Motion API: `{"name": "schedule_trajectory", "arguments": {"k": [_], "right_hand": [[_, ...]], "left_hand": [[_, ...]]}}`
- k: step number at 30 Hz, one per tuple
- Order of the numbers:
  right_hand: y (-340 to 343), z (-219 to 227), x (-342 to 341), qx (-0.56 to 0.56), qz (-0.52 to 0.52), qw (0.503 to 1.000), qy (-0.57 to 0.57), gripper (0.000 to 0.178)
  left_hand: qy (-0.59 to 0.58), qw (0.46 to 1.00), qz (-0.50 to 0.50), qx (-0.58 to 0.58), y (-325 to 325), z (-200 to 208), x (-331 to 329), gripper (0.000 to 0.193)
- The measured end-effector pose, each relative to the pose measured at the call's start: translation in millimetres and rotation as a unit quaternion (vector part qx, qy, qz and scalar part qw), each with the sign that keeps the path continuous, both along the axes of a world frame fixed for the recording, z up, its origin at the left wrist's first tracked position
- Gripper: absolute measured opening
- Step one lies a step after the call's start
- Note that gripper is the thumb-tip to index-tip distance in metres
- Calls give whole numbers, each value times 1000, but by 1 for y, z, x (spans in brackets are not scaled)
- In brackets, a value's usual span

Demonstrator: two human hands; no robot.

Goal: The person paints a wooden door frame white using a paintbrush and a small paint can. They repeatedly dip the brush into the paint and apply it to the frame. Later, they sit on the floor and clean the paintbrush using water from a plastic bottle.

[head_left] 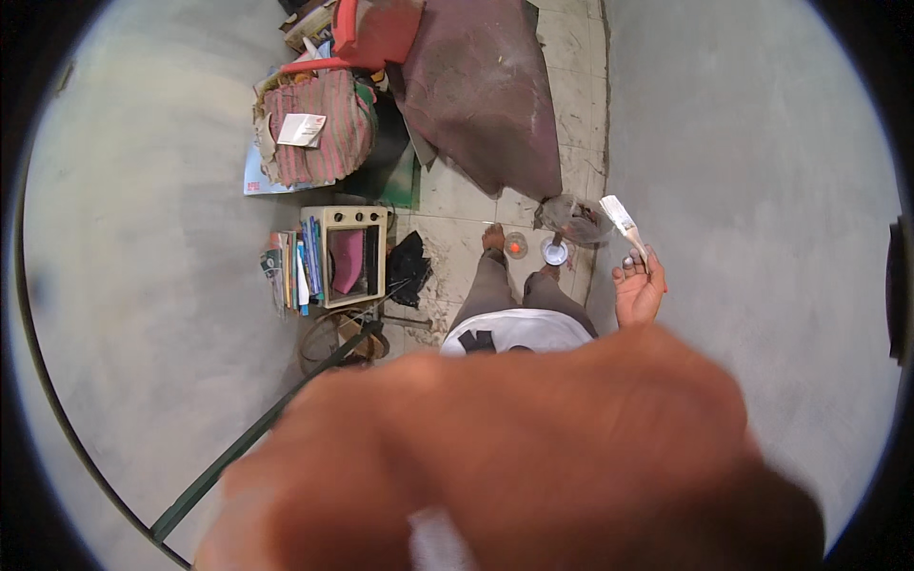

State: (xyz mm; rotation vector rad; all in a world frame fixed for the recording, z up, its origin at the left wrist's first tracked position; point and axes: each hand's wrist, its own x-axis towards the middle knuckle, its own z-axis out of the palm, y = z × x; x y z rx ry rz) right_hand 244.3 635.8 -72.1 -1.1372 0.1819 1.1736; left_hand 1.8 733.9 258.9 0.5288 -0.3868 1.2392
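Observation:
A paintbrush (625, 226) with white bristles is pinched in the fingers of my right hand (639, 293), beside the right wall. The brush's bristles point up and away from me. Very close and blurred, my left hand (514, 428) fills the lower part of the head view. Its fingers are too smeared to show whether they hold anything. On the floor by my feet stands a small round tub (555, 251) of whitish paint. A small clear cup (515, 246) with something orange in it stands to the tub's left.
Grey walls (743, 219) rise on both sides. At left are a cream oven-like box (345, 214), upright books (303, 262) and a striped cloth bundle (328, 157). Ahead lie a dark maroon sheet (486, 86), a red plastic item (376, 33) and a clear plastic bag (579, 219).

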Motion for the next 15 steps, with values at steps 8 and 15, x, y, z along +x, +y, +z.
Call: {"name": "schedule_trajectory", "arguments": {"k": [8, 15], "right_hand": [[-6, -21, 7, -19, 7, 1000, 4, 39], [-25, -59, -12, -9, 50, 991, 120, 40]], "left_hand": [[-6, 990, 140, -30, 0, 16, -21, 33], [507, 853, 60, -111, 8, -195, -11, 51]]}}
